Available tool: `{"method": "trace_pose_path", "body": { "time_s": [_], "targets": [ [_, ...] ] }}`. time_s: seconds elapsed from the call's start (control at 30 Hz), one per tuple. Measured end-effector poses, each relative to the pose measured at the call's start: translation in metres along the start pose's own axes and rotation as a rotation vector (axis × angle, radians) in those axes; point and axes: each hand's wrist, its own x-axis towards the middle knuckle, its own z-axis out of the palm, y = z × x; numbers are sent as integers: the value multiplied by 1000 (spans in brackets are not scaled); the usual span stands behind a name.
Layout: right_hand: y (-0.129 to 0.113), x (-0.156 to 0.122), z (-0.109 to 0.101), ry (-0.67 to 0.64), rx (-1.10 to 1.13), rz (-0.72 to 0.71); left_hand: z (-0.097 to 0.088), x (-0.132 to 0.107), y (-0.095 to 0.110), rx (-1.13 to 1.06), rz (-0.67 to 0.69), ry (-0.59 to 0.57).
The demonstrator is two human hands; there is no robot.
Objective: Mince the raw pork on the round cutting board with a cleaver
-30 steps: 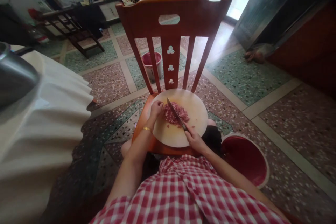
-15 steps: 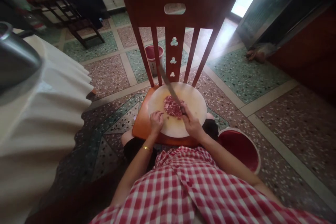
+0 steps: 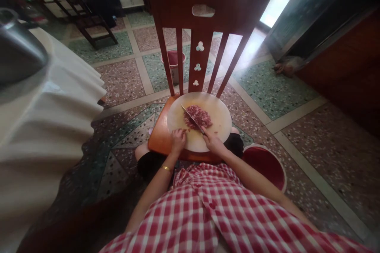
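Observation:
A round pale cutting board (image 3: 219, 114) lies on the seat of a wooden chair (image 3: 208, 12) in front of me. A heap of minced red meat (image 3: 199, 116) sits at its middle. My right hand (image 3: 211, 141) grips the handle of a knife (image 3: 191, 118), whose blade lies low across the left side of the meat. My left hand (image 3: 178, 140) rests with fingers curled on the board's near left edge, beside the meat. A gold bangle is on my left wrist.
A red basin (image 3: 265, 164) stands on the floor right of the chair. A small red bucket (image 3: 173, 61) sits behind the chair back. At the left are a white-draped table (image 3: 44, 126) and a metal vessel (image 3: 18, 53). Terrazzo floor all around; dark furniture at the back.
The knife rose half a second ago and has come back down onto the meat. My left hand moved from beside the meat back to the board's near edge. The view tilted down slightly.

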Motion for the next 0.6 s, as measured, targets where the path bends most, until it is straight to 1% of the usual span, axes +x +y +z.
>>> {"method": "trace_pose_path", "body": {
  "time_s": [0.03, 0.07, 0.13, 0.2, 0.23, 0.27, 0.33, 0.4, 0.43, 0.53, 0.6],
  "targets": [
    [1, 0, -1, -7, -4, 10, 0, 0, -1, 8, 0, -4],
    [-1, -2, -4, 19, 7, -3, 0, 0, -1, 17, -4, -10],
    [-7, -4, -11, 105, 57, -75, 0, 0, -4, 35, -15, -23],
    [-12, -5, -13, 168, 107, -135, 1, 0, -5, 44, -27, -26],
    [-13, -5, -10, 160, 117, -133, 2, 0, -5, 41, -28, -24],
    [-11, -5, -7, 125, 116, -107, 1, 0, -6, 34, -28, -18],
    [-6, -4, -1, 31, 92, -14, 0, 0, -6, 17, -29, -9],
    [-1, -6, -1, -26, 69, 48, -1, -1, -7, 2, -35, -7],
    [-1, -8, -5, -21, 70, 42, -2, -1, -8, -2, -40, -7],
    [-8, -14, -19, 91, 115, -75, -3, -2, -9, -8, -55, -7],
    [-11, -13, -21, 184, 135, -120, -1, -1, -9, -22, -54, 15]
  ]
}}
